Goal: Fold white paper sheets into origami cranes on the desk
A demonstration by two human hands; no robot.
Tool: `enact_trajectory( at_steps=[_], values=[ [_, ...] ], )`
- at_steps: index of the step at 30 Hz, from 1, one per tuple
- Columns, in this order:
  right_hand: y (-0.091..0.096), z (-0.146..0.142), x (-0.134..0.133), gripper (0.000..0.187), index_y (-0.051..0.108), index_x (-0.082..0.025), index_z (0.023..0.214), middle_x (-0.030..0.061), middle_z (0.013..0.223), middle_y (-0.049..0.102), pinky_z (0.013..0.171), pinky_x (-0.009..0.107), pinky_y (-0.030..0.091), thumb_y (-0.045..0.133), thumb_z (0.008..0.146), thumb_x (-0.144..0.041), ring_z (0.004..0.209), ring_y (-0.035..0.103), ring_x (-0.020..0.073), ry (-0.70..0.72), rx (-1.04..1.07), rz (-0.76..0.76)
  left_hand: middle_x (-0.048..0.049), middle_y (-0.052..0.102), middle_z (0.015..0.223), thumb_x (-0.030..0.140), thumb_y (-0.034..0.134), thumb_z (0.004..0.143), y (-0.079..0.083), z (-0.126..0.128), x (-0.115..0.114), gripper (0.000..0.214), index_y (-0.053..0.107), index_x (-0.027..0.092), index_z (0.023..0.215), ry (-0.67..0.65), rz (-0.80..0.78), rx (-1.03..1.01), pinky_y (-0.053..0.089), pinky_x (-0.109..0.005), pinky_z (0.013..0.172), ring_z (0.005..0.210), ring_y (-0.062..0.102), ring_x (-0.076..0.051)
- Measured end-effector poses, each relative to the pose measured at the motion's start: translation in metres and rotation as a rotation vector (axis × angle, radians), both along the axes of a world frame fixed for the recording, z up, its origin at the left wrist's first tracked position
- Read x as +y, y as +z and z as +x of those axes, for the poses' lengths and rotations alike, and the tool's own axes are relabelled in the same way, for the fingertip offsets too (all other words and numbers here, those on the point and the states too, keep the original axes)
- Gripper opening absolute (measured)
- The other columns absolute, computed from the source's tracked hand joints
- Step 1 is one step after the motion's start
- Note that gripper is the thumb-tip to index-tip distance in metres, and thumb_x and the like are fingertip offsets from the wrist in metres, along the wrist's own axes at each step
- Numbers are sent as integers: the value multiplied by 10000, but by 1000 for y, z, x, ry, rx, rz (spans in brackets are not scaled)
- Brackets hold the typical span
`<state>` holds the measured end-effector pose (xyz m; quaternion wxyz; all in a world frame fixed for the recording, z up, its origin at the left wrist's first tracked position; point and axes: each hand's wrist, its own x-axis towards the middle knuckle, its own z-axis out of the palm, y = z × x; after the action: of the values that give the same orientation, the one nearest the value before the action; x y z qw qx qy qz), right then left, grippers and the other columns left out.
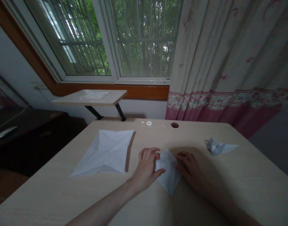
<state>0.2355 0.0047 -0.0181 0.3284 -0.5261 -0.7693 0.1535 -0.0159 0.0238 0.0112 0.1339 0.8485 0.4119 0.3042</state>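
A folded piece of white paper (167,169), roughly diamond-shaped with creases, lies on the table between my hands. My left hand (148,164) grips its left edge, with the thumb across the top of the paper and the other fingers curled at the upper left. At the opposite edge, my right hand (189,168) has its fingers bent and closed on the paper's right side; part of that hand is in shadow. To the left lies a creased, opened-out sheet of white paper (112,152). On the right sits a folded paper bird (219,147) with a pointed end.
The pale wooden table (144,131) has a round cable hole (174,125) near its back edge. A small raised shelf (106,99) on black legs bears a crumpled white thing (95,94). Behind are a barred window (144,40) and a patterned curtain (219,62).
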Motion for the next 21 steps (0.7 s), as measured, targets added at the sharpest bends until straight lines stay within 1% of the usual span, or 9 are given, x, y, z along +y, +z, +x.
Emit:
enact_trajectory(
  at_steps=[3, 7, 8, 10, 13, 15, 17, 19, 21],
  values=[
    [1, -1, 0, 171, 620, -251, 1082, 95, 1166, 612, 978, 499, 484, 534, 940, -294, 1117, 575, 275, -7, 43, -4, -104, 534, 1306, 282, 794, 797, -2, 0, 0, 431, 461, 240, 1068, -5, 27, 13, 239, -603, 1119, 1272, 470, -304],
    [8, -3, -1, 74, 592, -247, 951, 76, 1042, 622, 906, 447, 511, 532, 937, -287, 1001, 598, 259, 9, 139, -27, -142, 462, 1382, 265, 791, 792, -2, -1, -2, 554, 449, 236, 1227, 26, 79, 25, 310, -616, 1092, 1292, 437, -340],
    [10, -4, -2, 71, 586, -246, 943, 73, 1016, 622, 884, 436, 516, 531, 939, -291, 973, 601, 255, 18, 154, -37, -145, 449, 1392, 246, 773, 806, -2, -1, -3, 550, 451, 238, 1252, 16, 88, 31, 337, -607, 1082, 1295, 432, -343],
    [13, -4, -3, 81, 579, -245, 936, 69, 978, 623, 846, 424, 522, 528, 942, -307, 929, 606, 252, 32, 176, -56, -137, 458, 1379, 196, 699, 860, -3, -2, -4, 454, 480, 243, 1255, -56, 88, 44, 402, -552, 1065, 1295, 445, -324],
    [17, -5, -4, 108, 578, -246, 968, 71, 995, 625, 849, 432, 520, 513, 950, -331, 942, 606, 255, 51, 195, -82, -108, 521, 1325, 125, 530, 946, -4, -3, -4, 298, 529, 243, 1220, -226, 41, 76, 511, -396, 993, 1202, 556, -241],
    [20, -4, -5, 140, 582, -251, 1015, 76, 1024, 624, 882, 447, 511, 481, 967, -334, 981, 599, 258, 75, 201, -87, -93, 561, 1292, 121, 457, 980, -5, -2, -5, 276, 542, 234, 1216, -284, 5, 93, 546, -329, 949, 1130, 615, -201],
    [24, -3, -7, 188, 589, -257, 1062, 80, 1059, 625, 927, 463, 493, 432, 995, -337, 1030, 589, 259, 114, 199, -93, -89, 582, 1285, 161, 450, 1002, -3, -1, -5, 251, 547, 227, 1224, -284, -21, 89, 549, -322, 958, 1128, 631, -198],
    [27, -2, -9, 249, 591, -268, 1115, 83, 1100, 628, 968, 479, 473, 380, 1022, -362, 1074, 581, 259, 149, 201, -90, -93, 587, 1302, 217, 485, 1008, 0, -1, -6, 242, 541, 222, 1243, -271, -44, 68, 533, -348, 1001, 1178, 614, -214],
    [27, 0, -11, 318, 583, -277, 1179, 91, 1155, 624, 998, 491, 458, 336, 1037, -418, 1121, 572, 264, 185, 213, -73, -101, 584, 1329, 256, 517, 1002, 3, -1, -7, 286, 513, 221, 1286, -276, -70, 47, 515, -375, 1032, 1223, 591, -230]
  ],
)
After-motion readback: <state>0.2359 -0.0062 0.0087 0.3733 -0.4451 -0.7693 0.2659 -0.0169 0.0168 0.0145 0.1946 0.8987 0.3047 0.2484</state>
